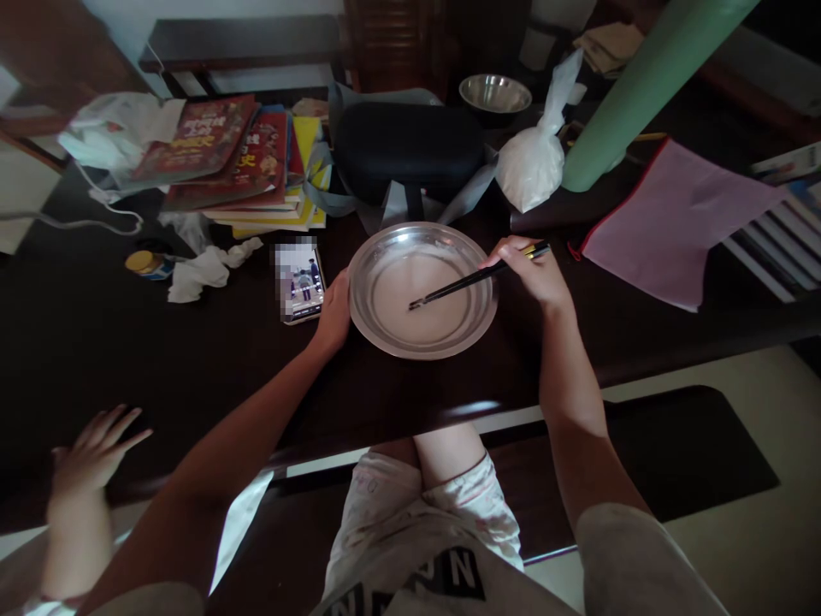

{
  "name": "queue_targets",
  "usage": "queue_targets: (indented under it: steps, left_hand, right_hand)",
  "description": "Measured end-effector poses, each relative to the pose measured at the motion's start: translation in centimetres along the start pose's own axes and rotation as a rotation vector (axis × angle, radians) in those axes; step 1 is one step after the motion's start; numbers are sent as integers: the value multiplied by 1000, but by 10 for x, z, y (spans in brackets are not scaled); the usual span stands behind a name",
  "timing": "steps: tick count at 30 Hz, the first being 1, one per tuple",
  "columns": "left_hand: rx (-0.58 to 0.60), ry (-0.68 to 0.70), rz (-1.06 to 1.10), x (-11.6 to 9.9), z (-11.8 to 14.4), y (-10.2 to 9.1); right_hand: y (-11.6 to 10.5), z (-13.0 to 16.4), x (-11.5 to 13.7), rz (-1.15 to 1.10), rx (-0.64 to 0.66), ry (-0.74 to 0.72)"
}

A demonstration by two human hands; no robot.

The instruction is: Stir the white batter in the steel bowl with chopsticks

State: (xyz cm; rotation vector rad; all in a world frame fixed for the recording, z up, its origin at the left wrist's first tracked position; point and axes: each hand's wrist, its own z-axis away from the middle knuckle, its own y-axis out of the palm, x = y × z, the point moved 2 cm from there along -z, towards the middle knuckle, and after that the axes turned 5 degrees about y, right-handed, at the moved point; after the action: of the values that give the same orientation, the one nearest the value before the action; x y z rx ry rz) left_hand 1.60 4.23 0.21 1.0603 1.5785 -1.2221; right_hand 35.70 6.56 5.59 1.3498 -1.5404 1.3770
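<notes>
In front of me on the dark table stands a wide metal bowl (423, 352), holding a pale, milky mixture (398, 287). My left hand (334, 310) grips its left side, with the fingers partly hidden along the outer wall. My right hand (535, 272) is closed around black chopsticks (458, 284) over the right rim. Their tips reach into the mixture near the middle of the bowl, with some of it stuck to them. Just left of my left hand lies a phone (304, 281) with a lit screen.
Another person's spread hand (90, 452) rests at the left table edge. Behind the bowl are a black case (410, 150), a knotted bag of white powder (531, 169) and a smaller metal bowl (494, 94). Books (221, 158), crumpled tissue (200, 275) and a pink pouch (673, 222) lie around.
</notes>
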Motion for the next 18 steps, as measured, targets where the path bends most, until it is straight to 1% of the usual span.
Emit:
queue_targets:
  steps: [2, 5, 7, 8, 12, 13, 15, 18]
  left_hand:
    - [-2, 14, 14, 0, 0, 0]
    - [-6, 27, 12, 2, -1, 0]
    - [-4, 40, 2, 3, -1, 0]
    - [-4, 47, 1, 4, -1, 0]
    - [3, 49, 11, 4, -1, -1]
    - [3, 48, 13, 4, -1, -1]
    - [-5, 39, 23, 5, -2, 0]
    - [-16, 25, 28, 7, -2, 0]
  right_hand:
    - [1, -1, 2, 15, -16, -18]
    - [-5, -2, 0, 45, -143, -28]
    - [-8, -1, -2, 37, -179, -21]
    - [-8, -1, -3, 27, -164, -14]
    - [1, 0, -2, 10, 4, 1]
    - [2, 0, -1, 13, 22, -4]
    - [-1, 0, 1, 32, -3, -18]
    - [-10, 2, 1, 61, -112, -23]
